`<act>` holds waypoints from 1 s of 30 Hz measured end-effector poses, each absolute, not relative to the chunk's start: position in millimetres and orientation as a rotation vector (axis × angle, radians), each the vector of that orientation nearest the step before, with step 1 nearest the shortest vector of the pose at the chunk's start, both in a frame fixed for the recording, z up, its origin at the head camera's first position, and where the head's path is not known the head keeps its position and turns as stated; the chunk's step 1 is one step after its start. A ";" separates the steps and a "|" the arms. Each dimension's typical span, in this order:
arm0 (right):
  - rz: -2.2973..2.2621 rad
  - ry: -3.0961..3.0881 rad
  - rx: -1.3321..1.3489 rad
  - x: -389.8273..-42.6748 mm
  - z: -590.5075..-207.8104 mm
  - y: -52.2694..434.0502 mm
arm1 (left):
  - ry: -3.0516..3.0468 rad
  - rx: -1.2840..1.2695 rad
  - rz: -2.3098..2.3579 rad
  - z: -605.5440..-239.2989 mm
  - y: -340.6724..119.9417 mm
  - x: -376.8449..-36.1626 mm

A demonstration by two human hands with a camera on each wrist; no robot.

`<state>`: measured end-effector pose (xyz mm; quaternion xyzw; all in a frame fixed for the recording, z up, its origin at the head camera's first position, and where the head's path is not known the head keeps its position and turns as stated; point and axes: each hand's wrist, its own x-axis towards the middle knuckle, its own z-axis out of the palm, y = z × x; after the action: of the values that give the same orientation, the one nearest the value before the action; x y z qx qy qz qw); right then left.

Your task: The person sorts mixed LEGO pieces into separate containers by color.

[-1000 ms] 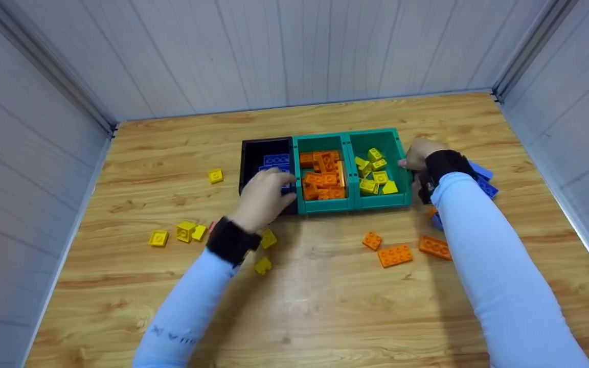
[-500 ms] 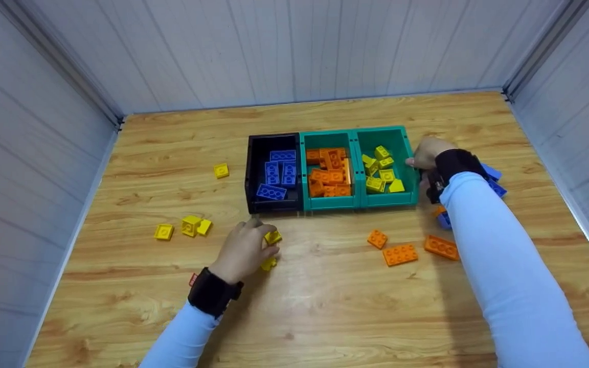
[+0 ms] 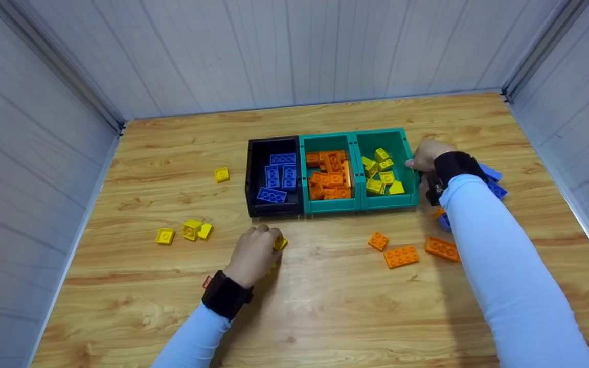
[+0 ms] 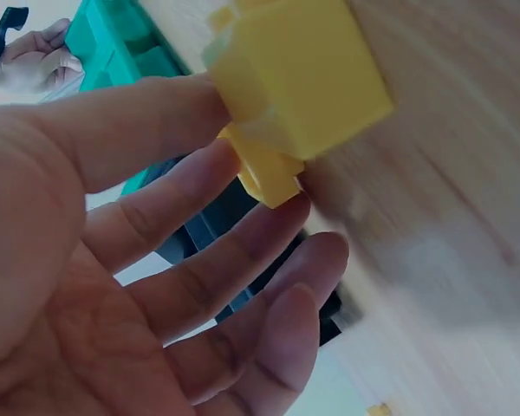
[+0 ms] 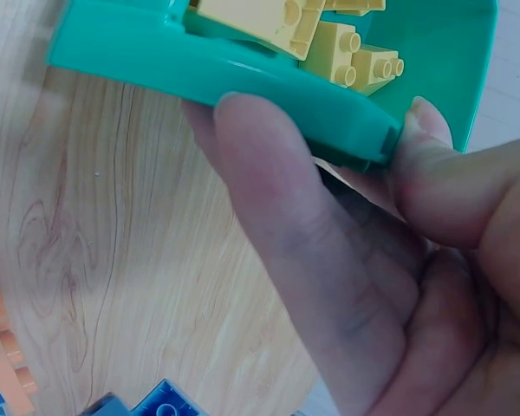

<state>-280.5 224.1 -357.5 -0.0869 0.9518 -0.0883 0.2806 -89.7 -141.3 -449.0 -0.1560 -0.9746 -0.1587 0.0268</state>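
Left hand (image 3: pixel 253 251): you've come back from the black bin (image 3: pixel 253 176) and now pinch a yellow brick (image 4: pixel 299 87) on the bench (image 3: pixel 325 306) just before it | Right hand (image 3: pixel 425 155): still gripping the green bin (image 5: pixel 269 82) wall | Sorting continues.

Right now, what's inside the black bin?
The black bin holds blue bricks only: several flat against the back and middle, one lying nearer the front. The floor right behind its front wall is hidden from the head view.

Three bins (image 3: pixel 380 205) in a row (one black, two teal), three loose orange bricks (image 3: pixel 401 256).
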 end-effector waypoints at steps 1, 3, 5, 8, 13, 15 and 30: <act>-0.236 2.555 -0.228 -280.1 -357.6 224.0 | -3.012 -0.498 -0.493 -446.9 -139.5 -90.0; -0.234 2.562 -0.217 -279.1 -356.6 222.6 | -3.020 -0.533 -0.525 -440.1 -134.9 -91.4; -0.213 2.570 -0.222 -278.1 -355.1 221.6 | -3.001 -0.582 -0.575 -430.4 -127.9 -94.7; -0.198 2.583 -0.222 -276.8 -352.8 221.4 | -2.932 -0.662 -0.647 -410.7 -110.3 -104.4; -0.217 2.600 -0.215 -277.0 -353.6 223.4 | -2.841 -0.804 -0.615 -372.8 -61.7 -134.3; -0.218 2.589 -0.215 -278.6 -354.2 222.6 | -2.840 -0.853 -0.568 -360.3 -39.5 -151.3; -0.213 2.559 -0.258 -280.5 -357.2 204.8 | -2.969 -0.813 -0.134 -380.3 35.4 -233.0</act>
<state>-280.5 204.8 -357.2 -0.0961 0.9528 -0.0794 0.2768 -233.0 35.4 -380.3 -0.2637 -0.9631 -0.0434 0.0302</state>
